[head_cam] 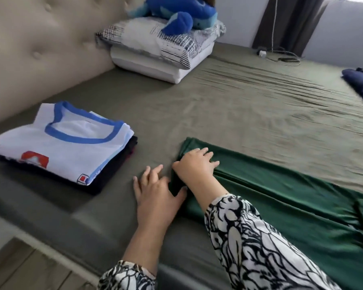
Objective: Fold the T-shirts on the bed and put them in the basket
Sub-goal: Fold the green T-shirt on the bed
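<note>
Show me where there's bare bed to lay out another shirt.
The widest bare sheet lies between the pillows, the green shirt and the navy cloth. A narrower strip runs between the folded stack and the green shirt, but both hands sit at its near end, so it is crowded.

A dark green T-shirt (281, 197) lies flat on the bed (239, 105), folded lengthwise into a long narrow strip that runs from the middle of the bed toward the right edge. To its left sits a neat pile of folded T-shirts (57, 151), a white one with blue collar trim on top, darker ones beneath.
</note>
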